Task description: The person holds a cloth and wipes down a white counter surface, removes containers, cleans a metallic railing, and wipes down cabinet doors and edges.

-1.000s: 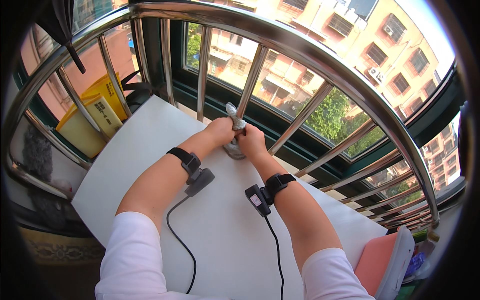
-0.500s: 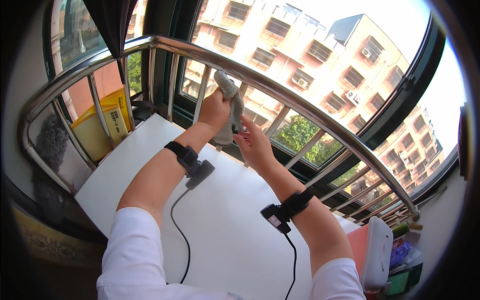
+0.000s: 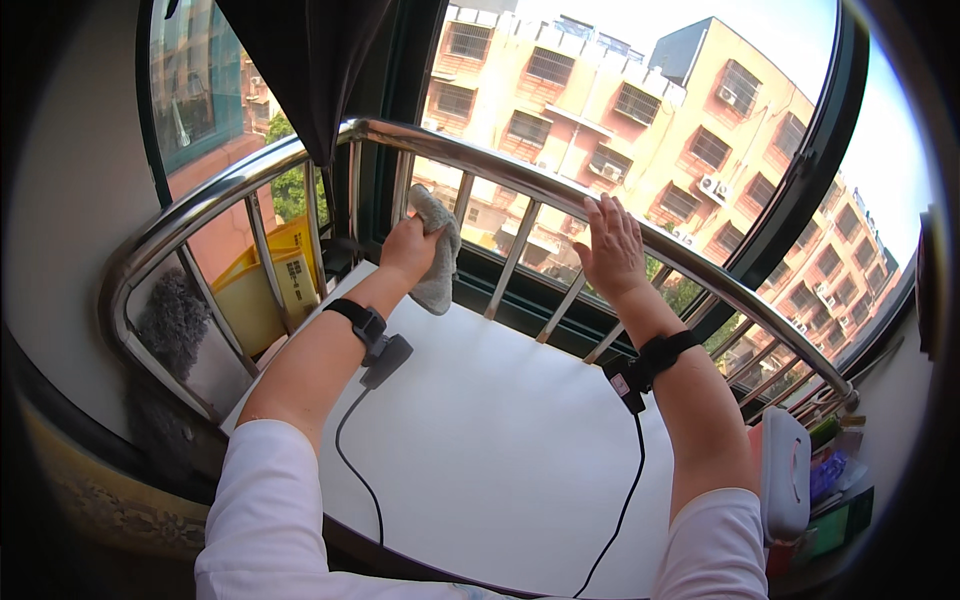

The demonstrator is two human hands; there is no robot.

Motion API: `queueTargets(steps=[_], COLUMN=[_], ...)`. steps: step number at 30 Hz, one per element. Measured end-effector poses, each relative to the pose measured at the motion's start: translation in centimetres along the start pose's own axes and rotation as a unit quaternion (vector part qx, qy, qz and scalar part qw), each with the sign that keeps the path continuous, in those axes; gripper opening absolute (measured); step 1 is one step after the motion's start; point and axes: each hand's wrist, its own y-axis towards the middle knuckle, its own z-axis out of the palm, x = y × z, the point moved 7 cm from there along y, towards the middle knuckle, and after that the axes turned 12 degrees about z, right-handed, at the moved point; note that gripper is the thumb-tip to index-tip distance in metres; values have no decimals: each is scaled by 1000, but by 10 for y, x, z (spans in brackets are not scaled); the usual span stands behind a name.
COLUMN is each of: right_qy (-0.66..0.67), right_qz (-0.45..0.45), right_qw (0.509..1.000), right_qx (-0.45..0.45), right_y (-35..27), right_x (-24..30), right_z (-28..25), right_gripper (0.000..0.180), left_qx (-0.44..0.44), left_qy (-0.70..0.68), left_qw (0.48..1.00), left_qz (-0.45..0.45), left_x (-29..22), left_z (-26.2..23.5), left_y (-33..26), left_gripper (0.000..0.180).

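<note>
Far to the left of my hands I see a yellow box [image 3: 268, 290] standing behind the bars, and below it a dark fuzzy brush or duster [image 3: 172, 318], both well apart from anything I am touching. Next comes my left hand [image 3: 408, 250], closed in a fist around a grey cloth [image 3: 438, 262]; the cloth bunches out of the top of the grip and hangs down beside the wrist, just under the steel railing [image 3: 480, 160]. A second ago both hands were low, together on that cloth at the foot of the bars; half a second ago they had lifted it toward the rail, still sharing it. Now the cloth sits in the left hand alone and is up at rail height, so I judge the work has passed from the base of the bars to the top rail.

To the right, my right hand [image 3: 610, 245] has let go: it is open, fingers spread, palm laid against the railing or just touching it; I cannot tell how firmly. It reads to me as a brace. Below both forearms lies the white tabletop [image 3: 500, 440]. Far right of the right elbow stands a white and pink case [image 3: 785, 475] with small coloured items beyond it.
</note>
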Motion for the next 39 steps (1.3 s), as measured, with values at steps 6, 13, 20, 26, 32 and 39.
queueTargets(steps=[6, 13, 20, 26, 32, 39], right_qy=[-68, -43, -114, -92, -99, -100], right_qz=[71, -1, 4, 5, 6, -3], right_qw=[994, 997, 987, 991, 989, 985], right_qx=[48, -71, -116, -97, -113, -143], right_y=[21, 17, 22, 19, 15, 19], right_x=[-16, -2, -1, -3, -3, 2], right_z=[30, 27, 30, 32, 31, 32], right_gripper=[72, 66, 66, 66, 69, 66], left_qx=[-63, -229, -84, 191, 0, 34], left_qy=[-81, -80, -259, -274, -360, -203], left_qw=[994, 945, 959, 918, 933, 978], left_qz=[33, 219, 82, -215, -19, 36], left_x=[1, 1, 80, 149, 47, 109], left_z=[22, 80, 134, 194, 107, 145], left_y=[46, 58, 19, -33, 53, 1], left_gripper=[32, 38, 32, 46, 39, 47])
